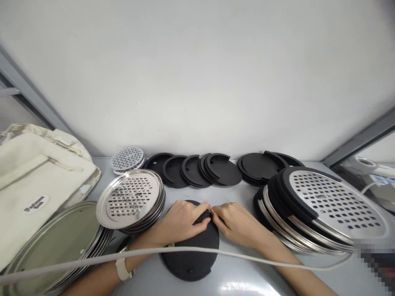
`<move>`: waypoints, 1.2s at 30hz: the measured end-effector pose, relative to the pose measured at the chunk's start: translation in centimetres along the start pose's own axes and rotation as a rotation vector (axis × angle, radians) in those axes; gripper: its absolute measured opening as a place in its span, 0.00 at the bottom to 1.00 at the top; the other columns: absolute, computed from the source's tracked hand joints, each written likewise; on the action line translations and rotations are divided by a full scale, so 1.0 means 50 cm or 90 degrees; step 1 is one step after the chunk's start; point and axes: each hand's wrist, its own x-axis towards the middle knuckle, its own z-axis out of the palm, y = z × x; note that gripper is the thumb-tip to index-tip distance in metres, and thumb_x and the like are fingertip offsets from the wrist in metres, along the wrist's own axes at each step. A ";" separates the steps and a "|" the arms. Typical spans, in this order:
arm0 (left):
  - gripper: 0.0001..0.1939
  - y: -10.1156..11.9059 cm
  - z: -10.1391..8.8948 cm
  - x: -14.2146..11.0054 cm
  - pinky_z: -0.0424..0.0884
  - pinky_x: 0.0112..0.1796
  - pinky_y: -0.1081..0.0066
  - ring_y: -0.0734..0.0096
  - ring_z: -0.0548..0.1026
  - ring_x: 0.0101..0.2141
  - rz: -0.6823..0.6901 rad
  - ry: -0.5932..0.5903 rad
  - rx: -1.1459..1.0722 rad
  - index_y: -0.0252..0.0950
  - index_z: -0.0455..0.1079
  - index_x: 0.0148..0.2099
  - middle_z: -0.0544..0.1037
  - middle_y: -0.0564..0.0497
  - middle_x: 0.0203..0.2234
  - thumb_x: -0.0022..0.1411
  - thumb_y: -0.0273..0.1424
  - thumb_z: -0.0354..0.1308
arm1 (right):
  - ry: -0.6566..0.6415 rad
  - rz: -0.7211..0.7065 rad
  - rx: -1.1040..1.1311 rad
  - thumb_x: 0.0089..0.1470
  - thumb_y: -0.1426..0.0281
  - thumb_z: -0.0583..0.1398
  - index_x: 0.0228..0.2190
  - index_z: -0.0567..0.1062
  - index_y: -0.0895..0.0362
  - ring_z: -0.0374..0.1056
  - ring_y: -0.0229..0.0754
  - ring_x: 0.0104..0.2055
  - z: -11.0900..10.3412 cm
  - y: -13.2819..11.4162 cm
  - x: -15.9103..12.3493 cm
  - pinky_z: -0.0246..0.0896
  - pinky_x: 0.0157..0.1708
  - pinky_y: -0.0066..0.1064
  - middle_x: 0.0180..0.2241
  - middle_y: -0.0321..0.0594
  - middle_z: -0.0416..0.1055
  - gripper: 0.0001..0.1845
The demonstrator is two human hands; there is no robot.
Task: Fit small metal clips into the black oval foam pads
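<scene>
Lying on grey table (145, 273): round black disc (191, 264), matte, edge (210, 271) notched.

Cable (228, 254) in front, stacks (336, 201) either side

The disc (197, 259) was matt black, like plastic; the grater plates (131, 197) were shiny metal, the bag (40, 176) cream cloth, the table (243, 279) smooth and glossy.

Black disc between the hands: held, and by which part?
The left hand and right hand meet at the far edge of the black disc; what exactly their fingertips pinch there cannot be told.
</scene>
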 end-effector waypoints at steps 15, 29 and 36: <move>0.11 0.000 0.001 0.000 0.62 0.29 0.73 0.68 0.74 0.28 0.000 0.004 -0.010 0.40 0.64 0.49 0.75 0.54 0.25 0.65 0.34 0.49 | 0.026 -0.038 -0.078 0.61 0.73 0.48 0.25 0.71 0.59 0.68 0.39 0.24 0.008 -0.002 -0.001 0.40 0.26 0.33 0.23 0.42 0.74 0.16; 0.14 0.000 0.001 0.000 0.63 0.30 0.73 0.68 0.75 0.29 0.005 0.010 -0.030 0.41 0.63 0.53 0.76 0.53 0.27 0.65 0.33 0.49 | 0.008 -0.063 -0.084 0.61 0.73 0.48 0.22 0.70 0.59 0.68 0.38 0.22 0.010 -0.001 0.001 0.37 0.25 0.34 0.22 0.43 0.74 0.19; 0.16 -0.002 0.003 -0.001 0.64 0.31 0.72 0.67 0.75 0.29 0.001 0.012 -0.027 0.40 0.63 0.54 0.76 0.53 0.27 0.65 0.33 0.49 | 0.006 -0.052 -0.057 0.61 0.73 0.48 0.22 0.70 0.59 0.68 0.38 0.22 0.012 0.001 0.003 0.38 0.25 0.33 0.22 0.42 0.74 0.19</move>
